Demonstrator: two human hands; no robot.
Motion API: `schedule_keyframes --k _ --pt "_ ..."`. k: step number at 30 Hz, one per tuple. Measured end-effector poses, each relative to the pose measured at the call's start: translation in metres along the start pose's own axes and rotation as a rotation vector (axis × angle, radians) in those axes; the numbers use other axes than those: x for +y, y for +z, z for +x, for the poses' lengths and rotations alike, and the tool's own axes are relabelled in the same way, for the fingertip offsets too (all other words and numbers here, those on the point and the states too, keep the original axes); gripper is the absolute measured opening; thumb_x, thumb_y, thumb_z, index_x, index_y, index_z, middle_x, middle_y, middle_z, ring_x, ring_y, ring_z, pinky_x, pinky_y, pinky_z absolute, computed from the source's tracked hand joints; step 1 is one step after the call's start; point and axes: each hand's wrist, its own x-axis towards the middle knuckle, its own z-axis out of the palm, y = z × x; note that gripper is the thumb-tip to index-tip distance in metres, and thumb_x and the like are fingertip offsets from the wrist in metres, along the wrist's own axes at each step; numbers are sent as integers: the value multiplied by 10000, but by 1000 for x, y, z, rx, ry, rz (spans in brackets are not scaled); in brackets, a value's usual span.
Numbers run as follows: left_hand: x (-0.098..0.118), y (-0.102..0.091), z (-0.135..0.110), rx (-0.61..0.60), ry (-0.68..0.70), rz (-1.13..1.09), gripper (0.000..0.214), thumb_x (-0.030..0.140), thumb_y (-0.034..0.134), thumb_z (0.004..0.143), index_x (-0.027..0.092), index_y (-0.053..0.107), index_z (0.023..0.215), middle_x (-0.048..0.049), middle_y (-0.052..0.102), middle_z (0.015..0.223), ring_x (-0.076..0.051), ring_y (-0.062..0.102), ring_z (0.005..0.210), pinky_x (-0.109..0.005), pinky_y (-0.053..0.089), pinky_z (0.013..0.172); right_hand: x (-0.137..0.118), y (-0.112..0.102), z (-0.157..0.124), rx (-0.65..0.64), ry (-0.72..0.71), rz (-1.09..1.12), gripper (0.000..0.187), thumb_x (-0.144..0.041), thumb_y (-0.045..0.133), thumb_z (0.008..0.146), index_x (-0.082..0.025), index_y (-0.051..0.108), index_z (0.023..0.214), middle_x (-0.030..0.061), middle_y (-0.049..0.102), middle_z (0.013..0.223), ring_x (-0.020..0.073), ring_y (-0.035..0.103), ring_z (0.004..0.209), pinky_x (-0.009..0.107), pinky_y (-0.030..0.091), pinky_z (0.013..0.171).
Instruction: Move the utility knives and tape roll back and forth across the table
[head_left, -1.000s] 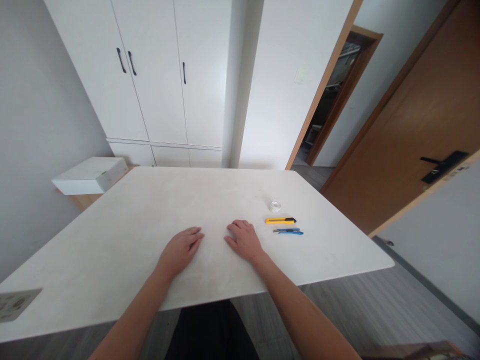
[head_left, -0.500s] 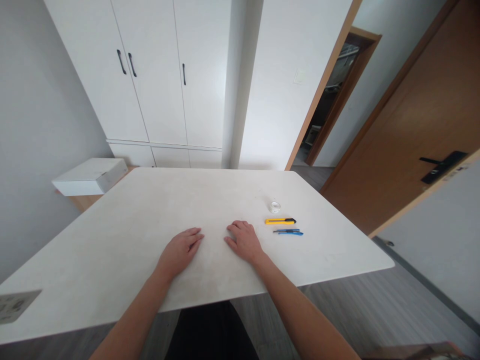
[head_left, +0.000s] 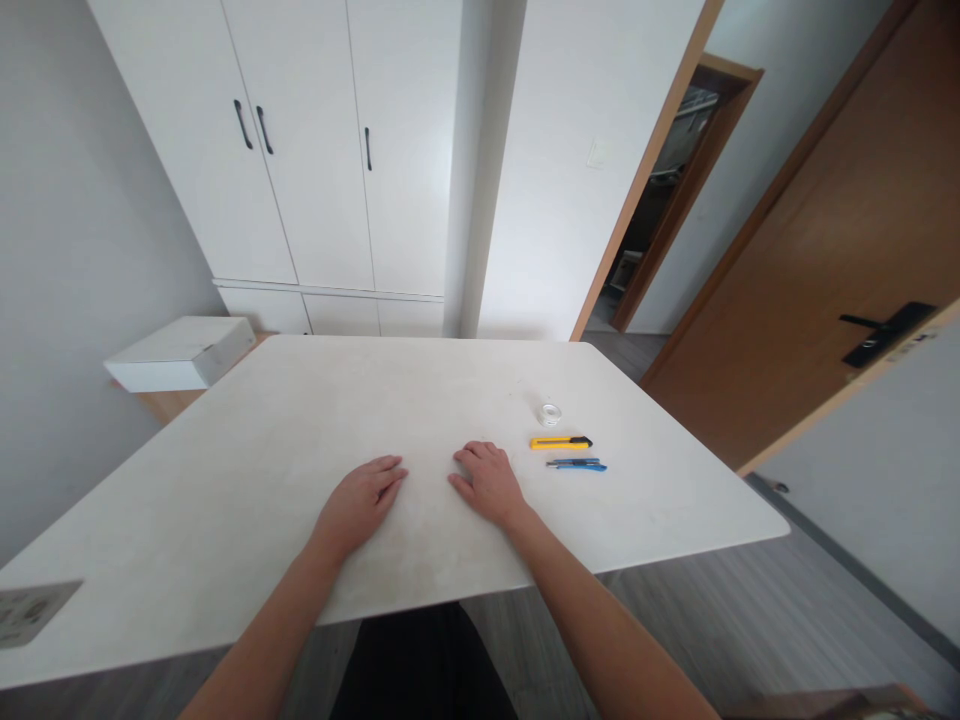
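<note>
My left hand (head_left: 358,507) rests on the white table (head_left: 262,440), fingers stretched out and nothing held. Across from it, my right hand (head_left: 487,482) lies on the tabletop with its fingers loosely extended and its thumb apart, also holding nothing. Just right of that hand are two utility knives lying roughly parallel: a yellow utility knife (head_left: 559,443) with a black end, and nearer to me a blue utility knife (head_left: 577,464). Behind them a small roll of white tape (head_left: 550,414) lies on its side face. Neither hand touches these things.
A white box (head_left: 180,355) stands beyond the table's far left corner. Set into the near left of the tabletop is a grey panel (head_left: 37,610). White cabinets (head_left: 330,200) line the back, and a brown door (head_left: 825,220) stands at the right.
</note>
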Motion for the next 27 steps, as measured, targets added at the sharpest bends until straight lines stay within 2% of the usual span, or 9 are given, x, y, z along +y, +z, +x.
schedule_keyframes --k 16,19,21,23,25,27 --pt "-1 0 0 20 4 -20 382 389 426 978 259 738 1156 -25 651 1319 -207 601 1226 -389 453 1107 -2 0 1 0 13 4 279 -389 618 939 -218 628 1159 79 602 1189 242 503 1104 381 366 943" --pt "-2 1 0 16 10 -11 389 393 423 978 254 739 1157 -32 651 1319 -212 605 1221 -394 456 1104 1 0 -2 -4 12 84 233 -320 624 933 -217 643 1140 72 628 1194 234 529 1116 375 385 953" --pt "-3 1 0 12 12 -12 392 393 420 978 254 738 1159 -32 648 1324 -213 603 1225 -400 453 1107 11 -5 -8 15 -11 167 185 -250 604 935 -213 658 1108 61 653 1183 215 555 1118 356 403 961" --pt "-3 2 0 10 10 -18 395 396 418 977 254 736 1162 -31 647 1326 -213 601 1228 -406 452 1108 31 -17 -20 86 -10 202 162 -216 562 946 -209 673 1064 61 674 1162 204 580 1105 350 415 973" --pt "-2 2 0 8 9 -23 399 399 415 977 252 736 1164 -31 648 1324 -212 602 1227 -406 450 1109 61 -35 -35 170 51 158 176 -216 531 950 -206 686 1034 71 688 1134 215 599 1085 370 423 986" --pt "-2 3 1 7 7 -26 404 401 410 978 250 736 1164 -31 651 1320 -210 604 1222 -403 450 1109 95 -57 -51 183 164 66 190 -211 537 927 -205 695 1033 79 698 1118 238 608 1077 396 430 991"
